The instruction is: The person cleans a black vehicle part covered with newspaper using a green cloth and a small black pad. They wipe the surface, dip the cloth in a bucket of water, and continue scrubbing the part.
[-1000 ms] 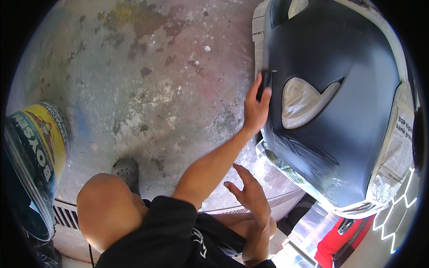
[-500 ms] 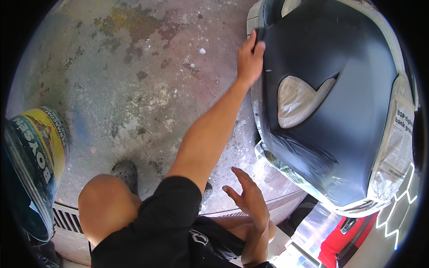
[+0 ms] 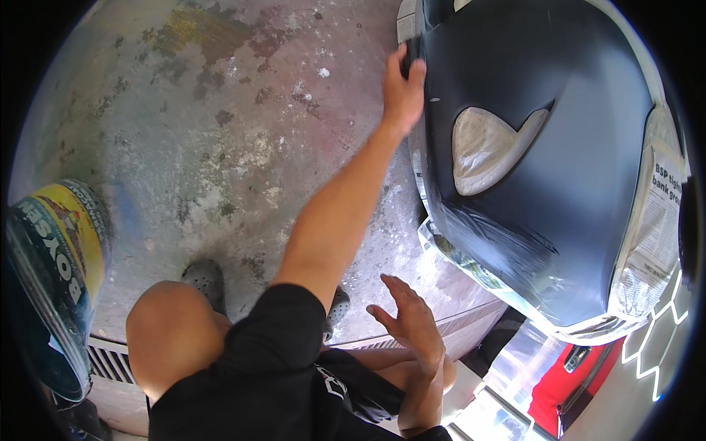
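Note:
A dark grey car bumper point(image 3: 588, 95) fills the right side, its openings and borders masked with paper and plastic. My left arm reaches out to its left edge. There my left hand point(image 3: 403, 95), slightly blurred, is closed around a small black block-like pad point(image 3: 412, 55), mostly covered by the fingers and touching the edge. Lower down, my right hand point(image 3: 412, 323) hangs in the air near my knee, fingers spread, holding nothing. Dull scuffed streaks point(image 3: 507, 235) mark the bumper's near lower part.
A large dark paint bucket with a yellow label point(image 3: 62, 250) stands at the left. Stained concrete floor point(image 3: 220, 162) lies between it and the bumper. A floor grate point(image 3: 110, 360) runs near my feet. A red bag-like thing point(image 3: 559, 382) sits at the lower right.
The view has shifted a little, so the bumper sits slightly higher and further left. My left hand has slid slightly nearer to me along the bumper's edge. My right hand stays about the same.

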Demonstrator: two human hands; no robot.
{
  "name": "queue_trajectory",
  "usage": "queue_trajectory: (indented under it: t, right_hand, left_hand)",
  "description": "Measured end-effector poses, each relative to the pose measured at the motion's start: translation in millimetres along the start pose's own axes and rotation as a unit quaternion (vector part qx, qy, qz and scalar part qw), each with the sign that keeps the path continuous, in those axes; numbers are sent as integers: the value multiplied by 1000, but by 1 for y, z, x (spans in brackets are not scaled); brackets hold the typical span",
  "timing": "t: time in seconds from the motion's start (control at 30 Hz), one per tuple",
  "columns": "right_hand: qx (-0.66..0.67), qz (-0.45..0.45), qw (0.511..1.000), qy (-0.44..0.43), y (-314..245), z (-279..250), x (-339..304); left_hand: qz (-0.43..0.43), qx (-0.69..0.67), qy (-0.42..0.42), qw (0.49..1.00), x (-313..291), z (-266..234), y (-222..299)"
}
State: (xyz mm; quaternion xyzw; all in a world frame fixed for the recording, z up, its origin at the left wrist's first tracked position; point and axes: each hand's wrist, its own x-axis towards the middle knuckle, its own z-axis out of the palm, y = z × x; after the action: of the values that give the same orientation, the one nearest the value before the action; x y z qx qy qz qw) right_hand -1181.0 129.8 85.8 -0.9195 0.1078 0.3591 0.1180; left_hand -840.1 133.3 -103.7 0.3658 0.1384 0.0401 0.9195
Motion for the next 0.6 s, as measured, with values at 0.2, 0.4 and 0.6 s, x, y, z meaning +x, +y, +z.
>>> queue_trajectory:
  t: [0.2, 0.4, 0.6]
  right_hand:
    - [-78, 81, 988, -106, 4, -5, 4]
    - [-14, 77, 995, -60, -1, -4, -12]
    - [10, 62, 997, -47, -2, -7, 6]
  left_hand:
    - [-158, -54, -26, 986, -230, -6, -48]
    - [-46, -36, -16, 998, -22, -1, 2]
    - [-76, -47, 7, 996, -163, -2, -33]
